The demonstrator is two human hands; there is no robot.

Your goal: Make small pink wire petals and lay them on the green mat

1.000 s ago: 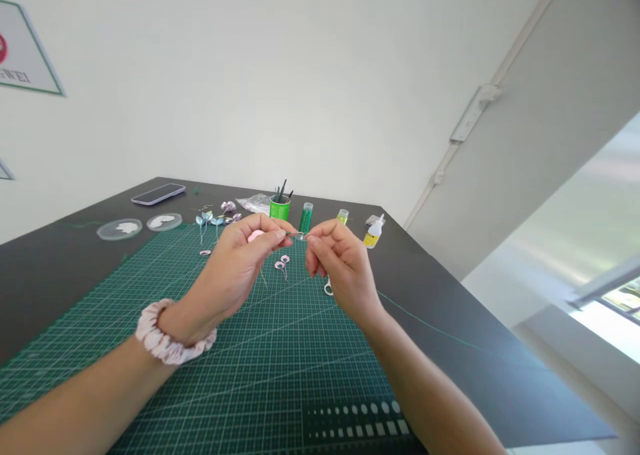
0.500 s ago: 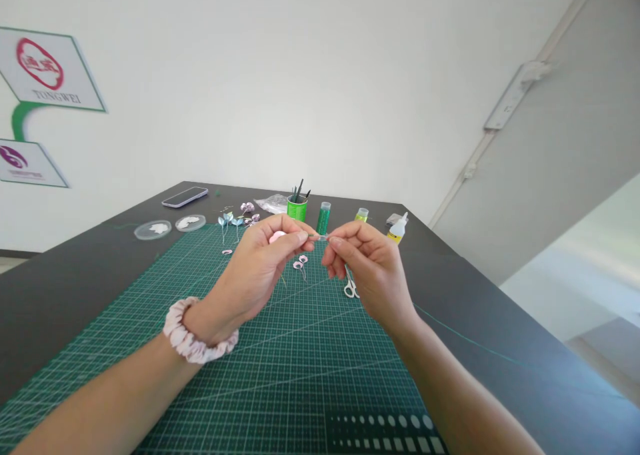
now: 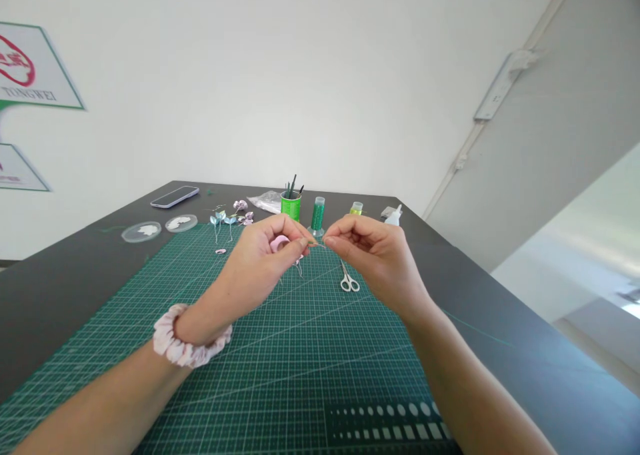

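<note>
My left hand point(image 3: 265, 258), with a pale pink scrunchie point(image 3: 193, 338) round its wrist, is closed in a pinch above the cutting mat. A pink petal piece point(image 3: 278, 243) shows behind its thumb. From that pinch a thin wire stem point(image 3: 319, 245) with a touch of green juts toward my right hand point(image 3: 377, 255). The right thumb and forefinger are pinched at the stem's far end, the other fingers curled. White-handled scissors point(image 3: 349, 282) lie just below the right fingers. Loose wired petals point(image 3: 299, 262) are partly hidden behind the left fingers.
Beyond the green cutting mat point(image 3: 250, 362) stand a green pen tin point(image 3: 291, 206), a green thread spool point(image 3: 319, 214) and a glue bottle point(image 3: 394, 215). Blue and pink wired flowers point(image 3: 230, 220), two shallow dishes point(image 3: 141, 232) and a phone point(image 3: 175, 196) are at left. A stencil point(image 3: 387, 423) lies in front.
The view has shifted slightly to the right. My right hand has turned and lifted off the scissors in view, so both handles show. Both hands keep pinching at the stem.
</note>
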